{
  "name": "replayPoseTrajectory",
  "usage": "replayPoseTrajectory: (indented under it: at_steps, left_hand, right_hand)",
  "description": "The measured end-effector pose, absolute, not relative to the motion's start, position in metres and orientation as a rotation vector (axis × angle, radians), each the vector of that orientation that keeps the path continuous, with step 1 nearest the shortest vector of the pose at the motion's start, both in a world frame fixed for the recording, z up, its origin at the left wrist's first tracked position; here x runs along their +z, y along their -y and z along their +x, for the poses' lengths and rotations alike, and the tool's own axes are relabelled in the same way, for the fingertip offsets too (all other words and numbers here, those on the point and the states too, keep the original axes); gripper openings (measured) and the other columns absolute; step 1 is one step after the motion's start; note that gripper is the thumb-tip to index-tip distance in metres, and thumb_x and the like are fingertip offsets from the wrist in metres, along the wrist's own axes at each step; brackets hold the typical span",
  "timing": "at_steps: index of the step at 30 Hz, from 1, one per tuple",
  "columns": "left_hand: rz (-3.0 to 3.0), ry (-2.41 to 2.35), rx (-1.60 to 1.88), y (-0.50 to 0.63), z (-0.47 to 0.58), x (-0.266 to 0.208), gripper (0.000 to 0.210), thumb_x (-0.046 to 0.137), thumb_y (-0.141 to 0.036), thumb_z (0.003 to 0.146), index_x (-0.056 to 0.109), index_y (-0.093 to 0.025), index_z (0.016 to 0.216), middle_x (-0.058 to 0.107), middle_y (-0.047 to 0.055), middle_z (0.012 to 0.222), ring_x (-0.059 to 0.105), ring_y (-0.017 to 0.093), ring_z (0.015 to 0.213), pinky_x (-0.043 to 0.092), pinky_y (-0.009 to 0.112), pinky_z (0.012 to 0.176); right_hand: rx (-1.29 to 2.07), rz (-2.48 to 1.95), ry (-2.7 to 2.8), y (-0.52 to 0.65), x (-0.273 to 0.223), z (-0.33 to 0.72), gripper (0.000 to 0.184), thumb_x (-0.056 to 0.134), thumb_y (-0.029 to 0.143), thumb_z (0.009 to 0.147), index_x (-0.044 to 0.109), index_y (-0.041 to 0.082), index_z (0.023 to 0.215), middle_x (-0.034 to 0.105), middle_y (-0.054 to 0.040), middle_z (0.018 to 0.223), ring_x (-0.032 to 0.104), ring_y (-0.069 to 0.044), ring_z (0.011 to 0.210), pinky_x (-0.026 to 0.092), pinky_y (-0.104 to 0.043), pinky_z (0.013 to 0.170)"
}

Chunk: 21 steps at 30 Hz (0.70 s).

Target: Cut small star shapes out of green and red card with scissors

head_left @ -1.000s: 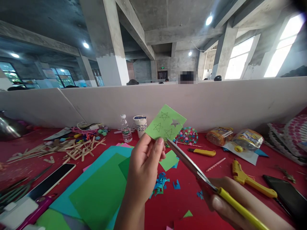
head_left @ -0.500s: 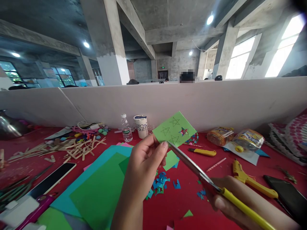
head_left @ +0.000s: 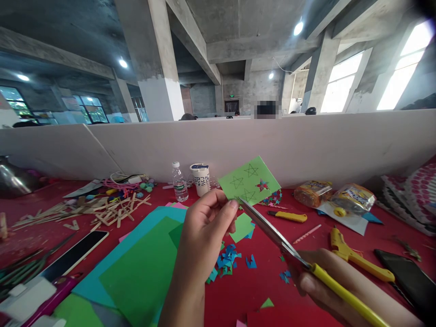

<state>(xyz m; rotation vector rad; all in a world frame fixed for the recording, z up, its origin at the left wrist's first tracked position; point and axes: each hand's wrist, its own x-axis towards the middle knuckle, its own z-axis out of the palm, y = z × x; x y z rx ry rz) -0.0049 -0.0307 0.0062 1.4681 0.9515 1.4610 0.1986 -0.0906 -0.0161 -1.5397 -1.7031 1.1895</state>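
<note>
My left hand (head_left: 207, 227) pinches the lower left edge of a light green paper (head_left: 245, 179) between thumb and fingers. Several stars are drawn on it in dark line, and a star-shaped hole at its right shows red behind. My right hand (head_left: 327, 277) is closed on yellow-handled scissors (head_left: 275, 236). Their blades look nearly together, with the tip at the paper's lower edge beside my left thumb. Below the paper, blue and green paper scraps (head_left: 230, 259) lie on the red table (head_left: 235, 304).
Green sheets (head_left: 139, 268) and blue sheets lie at left, near a phone (head_left: 75, 254) and wooden sticks (head_left: 119, 209). A bottle (head_left: 179, 184) and a cup (head_left: 200, 179) stand by the partition (head_left: 170, 141). At right are a yellow cutter (head_left: 289, 216) and a glue gun (head_left: 357, 259).
The green paper has shifted slightly right and tilted a little in my left hand. The scissors have moved slightly left and up along its lower edge.
</note>
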Motion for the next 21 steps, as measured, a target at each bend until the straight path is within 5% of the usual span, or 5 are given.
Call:
replayPoseTrajectory:
  at_steps: [5, 21]
  left_hand:
    - [1.468, -0.987, 1.437, 0.0298, -0.0077, 0.0059, 0.019, 0.063, -0.032, 0.086, 0.061, -0.020, 0.072, 0.049, -0.006, 0.053, 0.045, 0.008, 0.052, 0.036, 0.019, 0.050]
    - [1.448, -0.981, 1.430, 0.0266, -0.0080, 0.0027, 0.017, 0.065, -0.034, 0.085, 0.064, -0.020, 0.077, 0.049, -0.005, 0.054, 0.042, 0.009, 0.052, 0.030, 0.023, 0.048]
  right_hand:
    - [1.139, -1.597, 1.676, 0.0891, -0.0176, 0.1956, 0.081, 0.037, 0.104, 0.053, 0.036, 0.024, 0.060, 0.032, 0.0046, 0.065, 0.038, -0.018, 0.063, 0.031, -0.031, 0.062]
    - [1.161, -1.639, 1.710, 0.0855, -0.0206, 0.1989, 0.082, 0.033, 0.106, 0.049, 0.036, 0.025, 0.061, 0.034, 0.0044, 0.065, 0.037, -0.019, 0.062, 0.028, -0.032, 0.061]
